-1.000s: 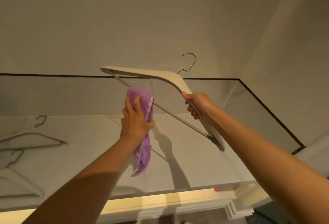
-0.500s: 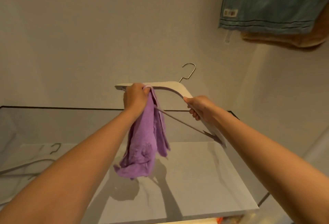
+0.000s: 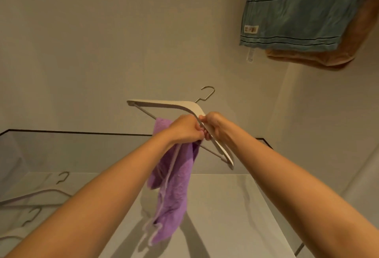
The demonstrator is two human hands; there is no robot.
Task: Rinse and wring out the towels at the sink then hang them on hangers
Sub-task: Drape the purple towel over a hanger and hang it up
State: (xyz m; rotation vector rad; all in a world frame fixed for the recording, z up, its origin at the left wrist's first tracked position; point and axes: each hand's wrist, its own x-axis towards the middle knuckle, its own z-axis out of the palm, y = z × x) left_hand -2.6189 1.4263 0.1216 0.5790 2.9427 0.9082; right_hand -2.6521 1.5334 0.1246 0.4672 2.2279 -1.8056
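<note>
The fingers of the left hand (image 3: 183, 130) are curled tight and bunched together, pinching a fold of the purple towel (image 3: 176, 186) where it crosses the hanger's lower bar (image 3: 143, 111). Touching them from the 3 o'clock side, the fingers of the right hand (image 3: 217, 128) are wrapped round the sloping right arm of the pale hanger (image 3: 164, 105), thumb on top. The hanger is held up in the air, tilted, its far end pointing to 10 o'clock and its near end to 5 o'clock; the metal hook (image 3: 213, 92) rises toward 1 o'clock. The towel is draped over the bar and hangs toward 6 o'clock in two uneven lengths, the nearer one longer, with a pale edge trim. Below it lies a white surface (image 3: 225, 206), and at 8 o'clock on it rest spare hangers (image 3: 37, 194). Up at 2 o'clock, against the plain wall (image 3: 102, 52), a blue striped towel (image 3: 297, 16) hangs in front of a tan towel (image 3: 320, 61).
</note>
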